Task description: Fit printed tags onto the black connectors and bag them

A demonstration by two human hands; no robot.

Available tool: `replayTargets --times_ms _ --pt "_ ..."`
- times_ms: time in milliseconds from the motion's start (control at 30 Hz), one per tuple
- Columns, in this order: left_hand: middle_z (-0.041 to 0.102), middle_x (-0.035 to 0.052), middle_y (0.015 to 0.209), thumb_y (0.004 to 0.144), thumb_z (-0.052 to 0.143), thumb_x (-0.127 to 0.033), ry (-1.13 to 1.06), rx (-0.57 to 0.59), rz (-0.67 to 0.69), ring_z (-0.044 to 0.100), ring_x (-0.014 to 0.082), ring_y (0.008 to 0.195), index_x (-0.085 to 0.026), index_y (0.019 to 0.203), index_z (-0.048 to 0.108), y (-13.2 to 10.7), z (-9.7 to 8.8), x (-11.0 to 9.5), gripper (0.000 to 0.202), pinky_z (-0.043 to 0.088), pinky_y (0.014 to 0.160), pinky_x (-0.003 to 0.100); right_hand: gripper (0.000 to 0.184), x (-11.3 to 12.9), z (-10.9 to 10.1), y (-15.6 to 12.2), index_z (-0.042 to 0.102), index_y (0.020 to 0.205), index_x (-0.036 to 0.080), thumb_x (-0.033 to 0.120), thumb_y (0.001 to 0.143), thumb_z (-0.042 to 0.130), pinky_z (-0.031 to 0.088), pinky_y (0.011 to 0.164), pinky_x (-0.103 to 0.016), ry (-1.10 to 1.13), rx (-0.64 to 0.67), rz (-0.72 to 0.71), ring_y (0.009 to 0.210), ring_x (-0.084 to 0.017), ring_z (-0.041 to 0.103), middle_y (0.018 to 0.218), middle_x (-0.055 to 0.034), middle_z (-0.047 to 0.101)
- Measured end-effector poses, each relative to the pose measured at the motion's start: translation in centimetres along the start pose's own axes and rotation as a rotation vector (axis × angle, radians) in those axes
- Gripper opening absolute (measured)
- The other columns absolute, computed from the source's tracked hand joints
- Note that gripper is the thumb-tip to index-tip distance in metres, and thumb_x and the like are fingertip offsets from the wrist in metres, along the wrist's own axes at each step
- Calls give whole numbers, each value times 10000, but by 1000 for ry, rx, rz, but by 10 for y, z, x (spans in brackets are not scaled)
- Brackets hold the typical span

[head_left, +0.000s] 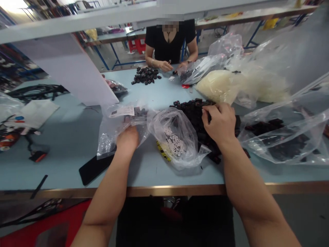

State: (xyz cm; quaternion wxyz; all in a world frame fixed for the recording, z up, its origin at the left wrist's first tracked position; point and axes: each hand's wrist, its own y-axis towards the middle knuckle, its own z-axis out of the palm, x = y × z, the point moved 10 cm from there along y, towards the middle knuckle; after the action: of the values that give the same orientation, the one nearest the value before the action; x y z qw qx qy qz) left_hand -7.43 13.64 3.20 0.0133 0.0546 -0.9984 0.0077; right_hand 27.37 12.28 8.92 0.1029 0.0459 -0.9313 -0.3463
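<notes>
Left hand (128, 138) by unreadable label (123, 111), right hand (221, 124) over black parts (191, 111), both grips unclear

The light-blue tabletop (144, 175) carries a heap of black plastic parts (190, 111) beneath the right hand (221, 123), a clear bag (189, 142) of small white pieces (176, 144) between both hands, and a black smartphone (89, 171) left of the left hand (128, 139).
</notes>
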Motion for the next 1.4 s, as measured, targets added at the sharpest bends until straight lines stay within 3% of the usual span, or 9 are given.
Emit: replayTargets --times_ms 167,333,533,733,833,1000,1200,1300,1400 --pt "340 191 1745 1020 514 -306 -253 3 100 272 415 1628 -190 1629 446 22 18 -10 624 265 1287 610 297 15 2 -3 768 1083 206 293 1022 490 443 895 -462 52 78 -48 1005 -331 593 1025 -151 677" --pt "482 141 1673 996 499 -227 -368 21 371 350 358 1594 -222 1510 593 18 28 -44 524 269 1299 533 312 22 3 -4 775 1069 211 302 1033 479 443 888 -458 79 88 -60 992 -324 594 1019 -146 684" --pt "626 173 1478 1018 496 -302 -415 7 223 538 416 1414 -270 1425 651 16 25 -31 436 442 1149 581 415 30 0 -5 785 1113 172 398 1089 438 457 910 -435 168 71 -111 984 -299 618 1008 -148 711" --pt "648 318 1295 858 540 -43 -122 88 159 656 464 1210 -62 1465 580 -1 22 -23 609 520 1024 552 535 53 -2 -12 790 854 215 546 1097 446 444 851 -407 190 116 -278 921 -275 571 958 -126 703" --pt "696 291 1114 843 488 -7 -28 149 181 712 431 1045 -45 1214 725 -14 20 -19 442 541 957 521 523 76 4 -20 752 813 183 462 1120 434 466 880 -382 203 215 -395 959 -261 584 1067 -150 721" --pt "737 200 1006 973 439 -178 -142 218 307 715 369 952 -160 1145 762 -40 -7 -9 367 559 880 487 256 109 32 -47 741 1152 194 198 1079 496 425 665 -305 103 620 -547 878 -216 662 1051 -93 749" --pt "782 111 1091 950 672 -300 -944 583 815 745 259 989 -294 1159 805 -86 -47 -52 248 582 906 354 162 118 47 -68 760 1089 185 265 1007 645 409 588 -294 25 956 -530 867 -242 734 1087 -105 764" --pt "760 131 1047 933 758 -397 -1491 590 719 774 282 934 -260 1186 786 -80 -46 -70 290 631 850 422 218 123 48 -69 762 1044 177 151 1026 546 406 586 -293 22 967 -540 844 -239 748 1037 -110 772" --pt "751 84 1038 901 816 -394 -1873 614 455 790 235 835 -242 1127 764 -69 -15 -87 278 661 736 382 238 126 49 -68 755 1034 174 130 1029 521 388 582 -292 54 941 -537 827 -241 750 1003 -112 773"
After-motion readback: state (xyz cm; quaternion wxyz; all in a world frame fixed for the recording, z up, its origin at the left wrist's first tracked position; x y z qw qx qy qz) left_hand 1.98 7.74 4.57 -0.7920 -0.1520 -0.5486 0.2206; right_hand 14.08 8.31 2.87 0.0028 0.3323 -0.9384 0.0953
